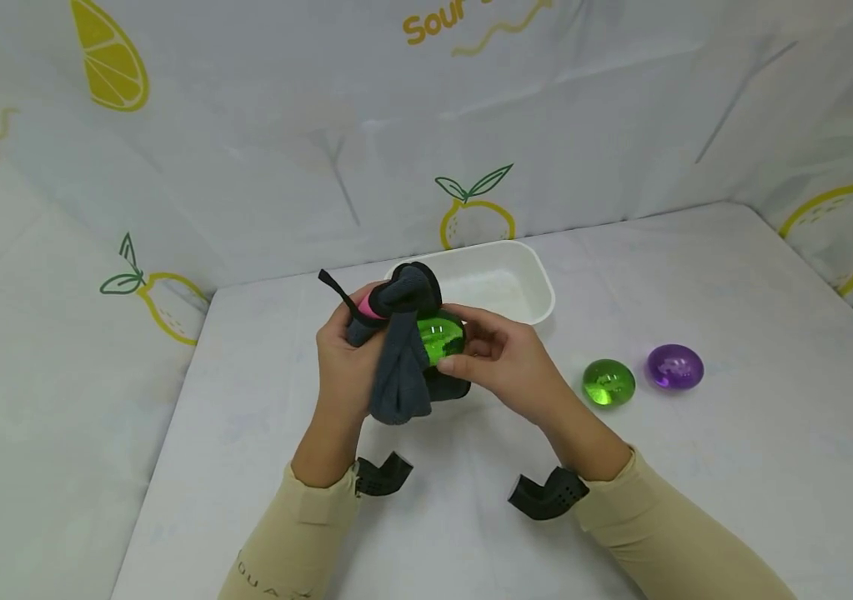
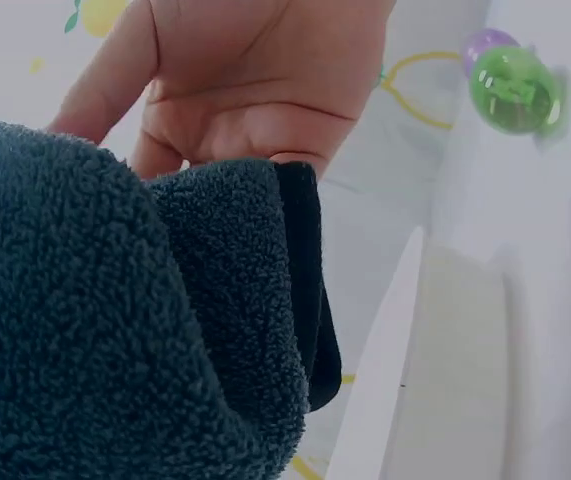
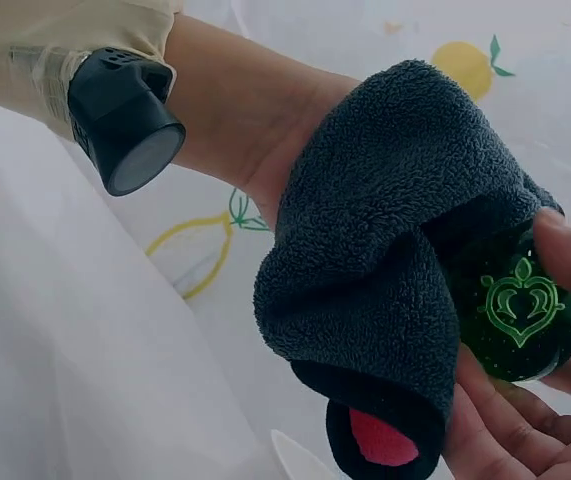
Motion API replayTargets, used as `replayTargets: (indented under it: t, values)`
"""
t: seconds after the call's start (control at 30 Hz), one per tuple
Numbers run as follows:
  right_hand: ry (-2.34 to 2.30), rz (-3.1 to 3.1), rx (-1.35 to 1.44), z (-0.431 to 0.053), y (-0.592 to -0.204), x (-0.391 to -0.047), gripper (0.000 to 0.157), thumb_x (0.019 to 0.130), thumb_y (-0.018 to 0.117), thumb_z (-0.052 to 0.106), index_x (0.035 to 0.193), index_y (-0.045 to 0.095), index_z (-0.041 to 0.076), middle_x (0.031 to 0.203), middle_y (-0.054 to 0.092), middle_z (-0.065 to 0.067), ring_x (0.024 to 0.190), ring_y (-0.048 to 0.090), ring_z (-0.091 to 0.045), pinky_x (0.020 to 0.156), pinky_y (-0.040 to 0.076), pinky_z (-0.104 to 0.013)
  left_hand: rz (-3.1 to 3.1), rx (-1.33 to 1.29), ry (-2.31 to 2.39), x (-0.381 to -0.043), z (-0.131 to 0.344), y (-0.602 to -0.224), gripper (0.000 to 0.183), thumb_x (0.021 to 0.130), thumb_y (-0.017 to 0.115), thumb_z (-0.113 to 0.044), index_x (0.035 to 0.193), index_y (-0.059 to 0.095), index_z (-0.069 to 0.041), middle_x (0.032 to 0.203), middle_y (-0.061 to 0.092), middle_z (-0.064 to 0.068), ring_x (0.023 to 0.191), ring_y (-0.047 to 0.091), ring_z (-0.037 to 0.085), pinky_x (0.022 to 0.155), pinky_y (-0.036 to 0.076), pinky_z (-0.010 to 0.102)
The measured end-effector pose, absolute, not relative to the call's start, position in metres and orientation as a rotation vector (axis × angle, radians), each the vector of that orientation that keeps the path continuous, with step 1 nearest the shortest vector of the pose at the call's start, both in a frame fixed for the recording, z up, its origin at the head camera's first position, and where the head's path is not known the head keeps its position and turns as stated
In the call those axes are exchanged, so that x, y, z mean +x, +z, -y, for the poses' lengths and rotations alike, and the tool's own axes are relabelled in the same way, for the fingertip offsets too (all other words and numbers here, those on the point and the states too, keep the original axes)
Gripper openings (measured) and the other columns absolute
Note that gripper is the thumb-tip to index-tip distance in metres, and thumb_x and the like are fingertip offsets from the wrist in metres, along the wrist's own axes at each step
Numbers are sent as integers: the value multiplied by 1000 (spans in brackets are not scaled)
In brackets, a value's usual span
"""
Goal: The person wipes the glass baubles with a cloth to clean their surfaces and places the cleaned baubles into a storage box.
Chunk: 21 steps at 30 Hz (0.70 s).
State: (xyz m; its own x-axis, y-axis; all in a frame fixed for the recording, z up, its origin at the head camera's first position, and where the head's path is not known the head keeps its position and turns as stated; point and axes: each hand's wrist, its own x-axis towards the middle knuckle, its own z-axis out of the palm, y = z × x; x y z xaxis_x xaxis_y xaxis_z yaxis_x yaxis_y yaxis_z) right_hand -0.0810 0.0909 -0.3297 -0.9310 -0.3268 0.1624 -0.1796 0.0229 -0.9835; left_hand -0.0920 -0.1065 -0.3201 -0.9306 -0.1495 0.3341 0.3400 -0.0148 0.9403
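My left hand grips a dark grey-blue terry cloth with black edging and a pink patch. Folds of it hang over the fingers and cover much of the left wrist view. A clear green glass ball is pinched between the thumb and fingers of my right hand. In the right wrist view, the cloth lies against one side of the ball, where a light green heart-shaped pattern shows. Both hands are above the table, in front of a white tray.
A second green ball and a purple ball lie on the white-covered table to the right. Behind the tray hangs a white sheet with lemon prints. Black wrist cameras jut inward from both sleeves.
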Motion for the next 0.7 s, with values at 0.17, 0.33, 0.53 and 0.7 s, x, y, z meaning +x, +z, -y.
replayTargets:
  t: [0.17, 0.33, 0.53, 0.7]
  values:
    - [-2078, -2070, -544, -90, -331, -81, 49, 93, 67, 12, 138, 52, -1, 110, 64, -19, 83, 69, -18, 75, 59, -31, 1903, -230, -2074, -92, 108, -319, 39, 84, 69, 6, 122, 64, 2, 116, 69, 5, 114, 60, 20, 99, 48, 31]
    - [-2094, -2049, -580, -91, -333, -82, 46, 100, 58, 21, 136, 51, -6, 102, 66, -19, 78, 70, -20, 73, 60, -34, 1923, -339, -2091, -90, 109, -319, 41, 83, 66, 7, 123, 63, 3, 114, 69, -3, 115, 59, 20, 100, 47, 31]
    - [-2122, -2022, -577, -90, -333, -82, 48, 101, 55, 25, 139, 49, -5, 99, 68, -13, 76, 69, -20, 74, 60, -35, 2030, -532, -2032, -88, 110, -320, 47, 82, 73, 0, 128, 61, 0, 117, 69, -4, 115, 59, 24, 100, 46, 37]
    - [-2101, -2094, -506, -91, -332, -83, 49, 102, 55, 25, 141, 46, -3, 108, 68, -20, 80, 68, -15, 75, 59, -30, 2171, -627, -1981, -86, 106, -321, 65, 76, 82, -1, 135, 60, -13, 128, 66, 5, 119, 59, 20, 101, 47, 41]
